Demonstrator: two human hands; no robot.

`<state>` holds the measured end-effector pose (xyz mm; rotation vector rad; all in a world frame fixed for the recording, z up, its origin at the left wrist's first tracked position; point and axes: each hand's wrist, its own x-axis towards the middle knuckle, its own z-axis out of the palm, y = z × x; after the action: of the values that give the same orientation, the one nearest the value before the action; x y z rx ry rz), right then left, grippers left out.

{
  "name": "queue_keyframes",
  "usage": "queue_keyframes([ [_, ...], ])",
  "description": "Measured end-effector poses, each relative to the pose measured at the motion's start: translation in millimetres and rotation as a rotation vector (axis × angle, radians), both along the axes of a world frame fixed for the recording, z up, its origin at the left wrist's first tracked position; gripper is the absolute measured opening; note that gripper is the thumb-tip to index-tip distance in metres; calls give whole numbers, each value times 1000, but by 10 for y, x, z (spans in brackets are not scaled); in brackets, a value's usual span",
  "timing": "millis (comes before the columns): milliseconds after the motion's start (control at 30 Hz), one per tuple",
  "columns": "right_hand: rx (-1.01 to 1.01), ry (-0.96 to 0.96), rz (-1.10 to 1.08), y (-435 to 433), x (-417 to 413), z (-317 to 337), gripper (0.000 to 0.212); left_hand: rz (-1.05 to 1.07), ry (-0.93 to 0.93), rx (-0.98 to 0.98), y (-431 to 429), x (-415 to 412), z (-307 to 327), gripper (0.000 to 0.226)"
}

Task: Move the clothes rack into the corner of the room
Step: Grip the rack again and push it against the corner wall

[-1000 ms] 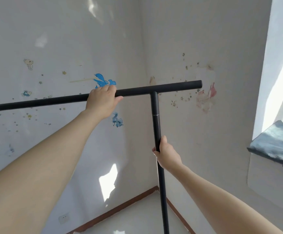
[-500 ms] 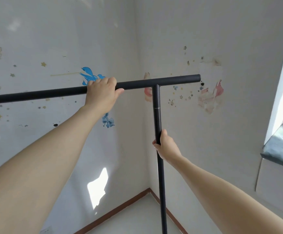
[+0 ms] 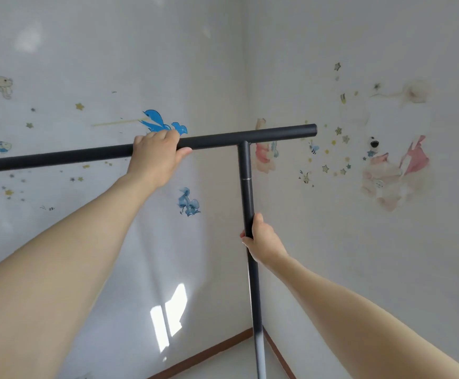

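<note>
The clothes rack (image 3: 246,184) is a black metal frame with a long horizontal top bar and an upright post, standing right in front of the room's corner. My left hand (image 3: 157,157) is wrapped over the top bar, left of the T-joint. Lower down, my right hand (image 3: 262,239) grips the upright post about halfway along its visible length. The bar's right end stops short of the right wall. The rack's foot is out of view below.
Two white walls with cartoon stickers meet in the corner (image 3: 246,77) just behind the post. A brown skirting board (image 3: 209,354) runs along the floor at the bottom. A patch of sunlight (image 3: 169,313) falls on the left wall.
The view has swung left and closer to the corner. The window ledge at the right has left the frame. Both hands keep the same grip on the rack.
</note>
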<state>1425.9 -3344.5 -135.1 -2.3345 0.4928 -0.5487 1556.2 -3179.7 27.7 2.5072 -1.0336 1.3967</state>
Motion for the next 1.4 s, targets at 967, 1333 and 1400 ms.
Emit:
queue_keyframes([
  [967,24,-26,111,-1298,2302,79,22,116,-125,35,-1105,2116,28,35],
  [1333,14,2,130,-1551,2939,77,22,171,-66,29,-1295,2616,60,34],
  [1400,19,1,133,-1598,3062,65,22,179,-64,42,-1321,2682,63,34],
])
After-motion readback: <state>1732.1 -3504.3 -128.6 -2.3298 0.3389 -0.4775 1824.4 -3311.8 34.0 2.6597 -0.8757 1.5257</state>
